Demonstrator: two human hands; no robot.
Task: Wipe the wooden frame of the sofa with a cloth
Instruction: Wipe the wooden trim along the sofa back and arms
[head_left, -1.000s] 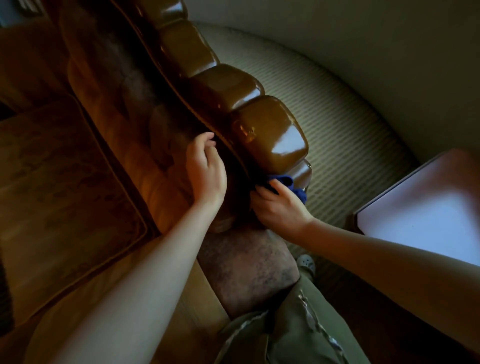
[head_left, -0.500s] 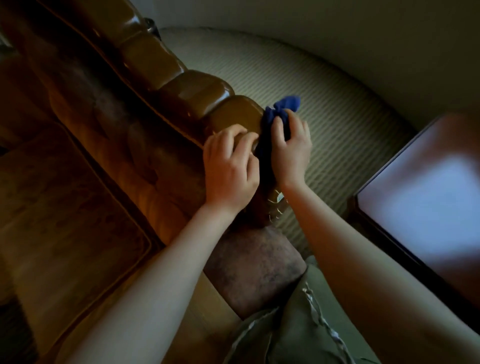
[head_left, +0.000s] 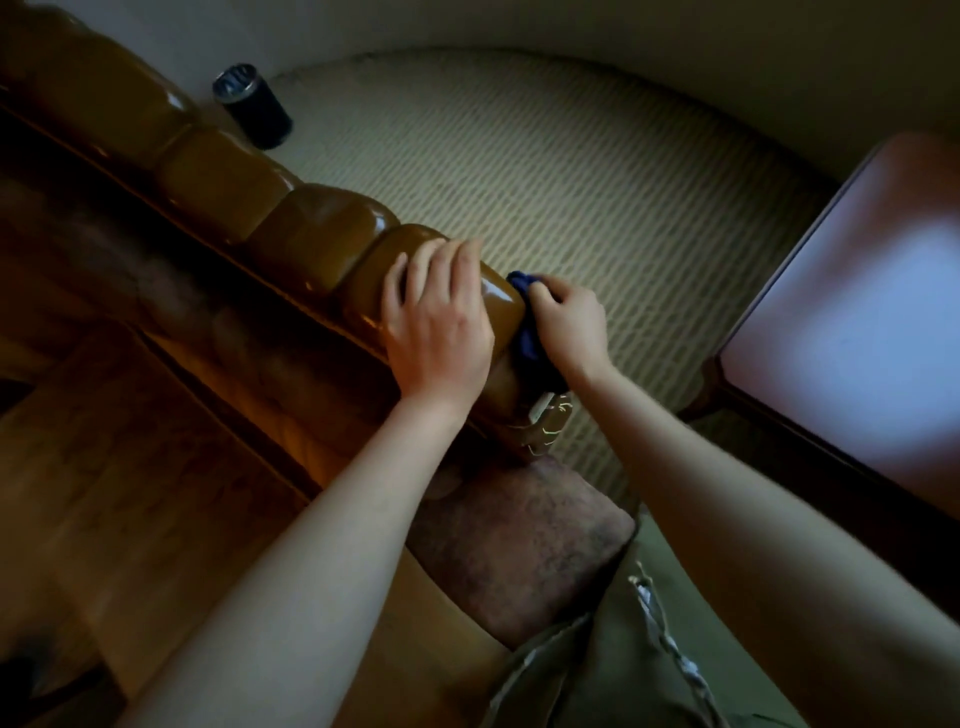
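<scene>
Blue cloth (head_left: 525, 340) clenched in right hand's (head_left: 569, 325) grip; left hand (head_left: 436, 322) apparently flat on wooden frame (head_left: 317, 234).

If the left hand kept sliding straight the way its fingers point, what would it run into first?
Probably nothing solid soon: the left hand lies on the wooden frame, fingers pointing over its far edge toward the carpet below. Depth is hard to judge.
</scene>
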